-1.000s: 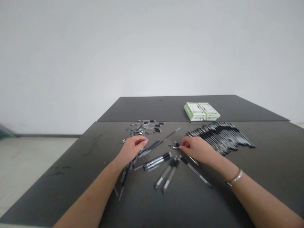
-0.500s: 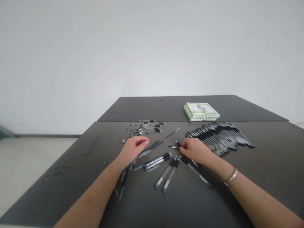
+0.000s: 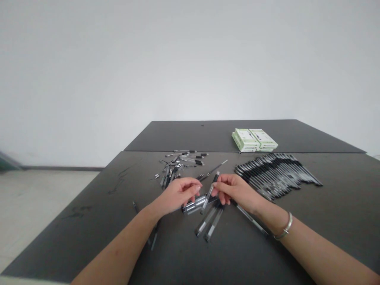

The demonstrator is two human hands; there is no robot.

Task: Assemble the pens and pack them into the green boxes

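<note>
Upright at a slant, a clear pen barrel with a black grip (image 3: pixel 209 196) is pinched between the thumb and fingers of my right hand (image 3: pixel 234 190). My left hand (image 3: pixel 178 194) hovers just left of it with curled fingers, the thumb tip close to the index fingertip. Anything between those fingertips is too small or hidden to make out. Below the hands lie two pen barrels with black grips (image 3: pixel 214 225), side by side. Several more clear barrels (image 3: pixel 193 206) are partly covered by my left hand. Another pen (image 3: pixel 252 219) slants beneath my right wrist.
A long row of pens (image 3: pixel 277 174) lies on the right of the dark table (image 3: pixel 166 265). White and green boxes (image 3: pixel 254 140) are stacked behind it. Loose pen parts (image 3: pixel 175 168) are scattered at the left, with a thin refill (image 3: pixel 219 166) slanting near the middle.
My right hand has moved left and lifted a pen barrel from the table. My left hand has come right and nearer, toward it. The view has shifted slightly.
</note>
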